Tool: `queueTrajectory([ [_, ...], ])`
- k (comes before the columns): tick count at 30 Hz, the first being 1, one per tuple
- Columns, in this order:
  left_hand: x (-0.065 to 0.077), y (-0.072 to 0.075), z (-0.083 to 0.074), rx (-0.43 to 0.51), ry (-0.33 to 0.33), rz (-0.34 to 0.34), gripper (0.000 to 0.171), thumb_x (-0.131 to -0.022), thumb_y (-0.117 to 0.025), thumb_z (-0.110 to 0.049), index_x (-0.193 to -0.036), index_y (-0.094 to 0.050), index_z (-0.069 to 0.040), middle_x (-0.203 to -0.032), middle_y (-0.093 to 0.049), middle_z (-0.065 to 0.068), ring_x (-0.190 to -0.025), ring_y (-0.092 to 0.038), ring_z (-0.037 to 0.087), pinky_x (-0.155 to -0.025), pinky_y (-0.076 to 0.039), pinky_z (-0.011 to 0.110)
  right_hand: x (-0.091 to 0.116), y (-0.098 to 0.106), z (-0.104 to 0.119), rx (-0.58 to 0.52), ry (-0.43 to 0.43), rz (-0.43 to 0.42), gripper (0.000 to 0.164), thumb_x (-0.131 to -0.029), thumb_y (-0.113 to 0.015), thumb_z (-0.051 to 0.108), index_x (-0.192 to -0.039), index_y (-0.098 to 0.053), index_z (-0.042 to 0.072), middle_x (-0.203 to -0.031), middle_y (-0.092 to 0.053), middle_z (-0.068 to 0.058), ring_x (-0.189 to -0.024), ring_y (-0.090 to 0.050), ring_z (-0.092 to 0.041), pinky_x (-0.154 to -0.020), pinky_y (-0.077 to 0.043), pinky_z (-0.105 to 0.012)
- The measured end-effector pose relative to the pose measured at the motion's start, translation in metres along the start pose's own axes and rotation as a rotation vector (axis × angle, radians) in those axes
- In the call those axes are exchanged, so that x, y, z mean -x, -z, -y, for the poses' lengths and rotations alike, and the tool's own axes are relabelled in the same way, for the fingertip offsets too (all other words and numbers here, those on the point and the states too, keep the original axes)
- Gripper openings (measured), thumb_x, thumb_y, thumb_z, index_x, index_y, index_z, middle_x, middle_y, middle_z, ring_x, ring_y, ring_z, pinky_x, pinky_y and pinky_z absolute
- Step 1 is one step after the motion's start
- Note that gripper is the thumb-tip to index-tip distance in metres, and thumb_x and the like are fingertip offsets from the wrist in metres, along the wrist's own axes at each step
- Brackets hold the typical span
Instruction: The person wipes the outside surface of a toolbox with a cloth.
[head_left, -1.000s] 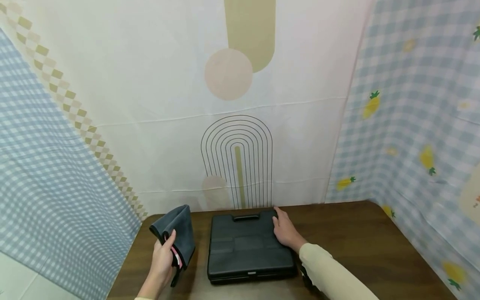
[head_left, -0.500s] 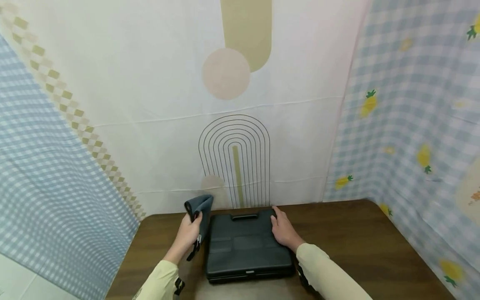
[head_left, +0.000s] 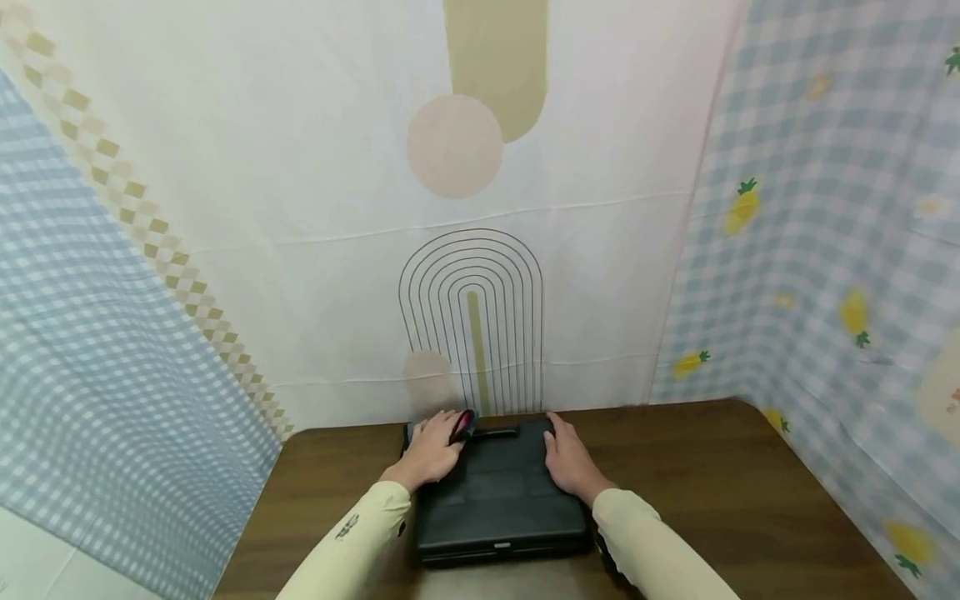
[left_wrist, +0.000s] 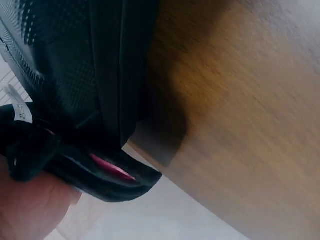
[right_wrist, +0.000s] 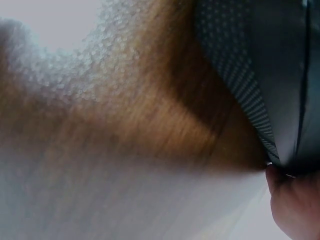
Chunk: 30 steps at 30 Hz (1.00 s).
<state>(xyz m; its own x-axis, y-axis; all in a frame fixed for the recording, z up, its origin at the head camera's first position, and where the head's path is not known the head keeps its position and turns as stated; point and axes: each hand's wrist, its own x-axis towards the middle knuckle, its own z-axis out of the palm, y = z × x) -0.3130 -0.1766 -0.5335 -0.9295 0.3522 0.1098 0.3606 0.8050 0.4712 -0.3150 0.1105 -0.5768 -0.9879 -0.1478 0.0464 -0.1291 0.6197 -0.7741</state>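
Note:
A closed black hard plastic case (head_left: 502, 500) with a handle at its far side lies flat on the table. My left hand (head_left: 433, 450) holds a folded grey-blue cloth (head_left: 462, 427) against the case's far left corner; the hand hides most of it. In the left wrist view, the cloth (left_wrist: 120, 175) shows dark edging, a pink inner layer and a white tag beside the textured case side (left_wrist: 65, 70). My right hand (head_left: 572, 462) rests along the right edge of the case, fingers reaching to its far right corner. One fingertip (right_wrist: 290, 200) touches that corner in the right wrist view.
The brown wooden table (head_left: 705, 483) extends on both sides of the case. Behind it hangs a pale printed curtain (head_left: 337, 317). Blue checked cloths (head_left: 810, 250) hang at both sides.
My left hand has carried the cloth from left of the case rightward onto its far left corner. The right hand and the case have stayed in place.

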Motion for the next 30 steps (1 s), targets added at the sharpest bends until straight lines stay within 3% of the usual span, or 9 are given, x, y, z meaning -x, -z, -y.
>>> queueTrajectory([
  [4, 0.002, 0.001, 0.003, -0.07, 0.019, 0.046, 0.064, -0.108, -0.053, -0.049, -0.161, -0.049, -0.015, -0.168, -0.043, 0.025, -0.157, -0.037, 0.048, -0.121, -0.026, 0.075, -0.003, -0.001, 0.0, 0.008, 0.013, 0.018, 0.055, -0.118, -0.035, 0.023, -0.168, -0.027, 0.002, -0.17, -0.032, -0.03, -0.157, -0.037, -0.048, -0.126, -0.035, -0.064],
  [7, 0.0, 0.005, 0.002, -0.071, 0.016, 0.095, 0.071, -0.109, -0.041, -0.066, -0.163, -0.049, -0.02, -0.171, -0.038, 0.023, -0.159, -0.035, 0.048, -0.123, -0.023, 0.075, -0.003, -0.001, -0.001, 0.004, -0.001, 0.015, 0.055, -0.118, -0.036, 0.023, -0.168, -0.028, 0.003, -0.17, -0.032, -0.03, -0.157, -0.037, -0.049, -0.125, -0.036, -0.065],
  [10, -0.005, 0.01, 0.001, -0.106, 0.02, 0.101, 0.07, -0.111, -0.034, -0.065, -0.164, -0.046, -0.02, -0.169, -0.043, 0.021, -0.155, -0.04, 0.046, -0.119, -0.029, 0.071, -0.002, 0.0, -0.001, -0.006, -0.022, 0.015, 0.055, -0.118, -0.036, 0.024, -0.169, -0.026, 0.005, -0.171, -0.03, -0.029, -0.157, -0.037, -0.049, -0.125, -0.036, -0.066],
  [16, -0.02, 0.009, 0.007, -0.227, 0.067, 0.063, 0.077, -0.105, -0.049, -0.068, -0.158, -0.054, -0.013, -0.156, -0.059, 0.015, -0.147, -0.049, 0.041, -0.114, -0.036, 0.067, -0.002, 0.0, -0.001, -0.025, -0.022, 0.032, 0.057, -0.118, -0.036, 0.025, -0.17, -0.024, 0.005, -0.173, -0.028, -0.028, -0.157, -0.036, -0.049, -0.125, -0.035, -0.066],
  [23, -0.033, 0.002, 0.004, -0.237, 0.098, 0.181, 0.084, -0.104, -0.039, -0.076, -0.16, -0.051, -0.014, -0.164, -0.051, 0.017, -0.154, -0.044, 0.046, -0.123, -0.026, 0.078, -0.002, 0.002, -0.003, -0.016, -0.027, 0.019, 0.056, -0.118, -0.036, 0.024, -0.169, -0.025, 0.005, -0.172, -0.029, -0.028, -0.156, -0.039, -0.049, -0.123, -0.038, -0.065],
  [30, -0.045, -0.011, -0.023, -0.283, 0.074, 0.252, 0.078, -0.107, -0.034, -0.073, -0.162, -0.048, -0.019, -0.166, -0.05, 0.014, -0.156, -0.043, 0.043, -0.126, -0.027, 0.072, -0.001, 0.0, -0.003, 0.0, -0.048, 0.006, 0.055, -0.118, -0.036, 0.024, -0.169, -0.027, 0.007, -0.172, -0.031, -0.026, -0.156, -0.04, -0.048, -0.123, -0.038, -0.065],
])
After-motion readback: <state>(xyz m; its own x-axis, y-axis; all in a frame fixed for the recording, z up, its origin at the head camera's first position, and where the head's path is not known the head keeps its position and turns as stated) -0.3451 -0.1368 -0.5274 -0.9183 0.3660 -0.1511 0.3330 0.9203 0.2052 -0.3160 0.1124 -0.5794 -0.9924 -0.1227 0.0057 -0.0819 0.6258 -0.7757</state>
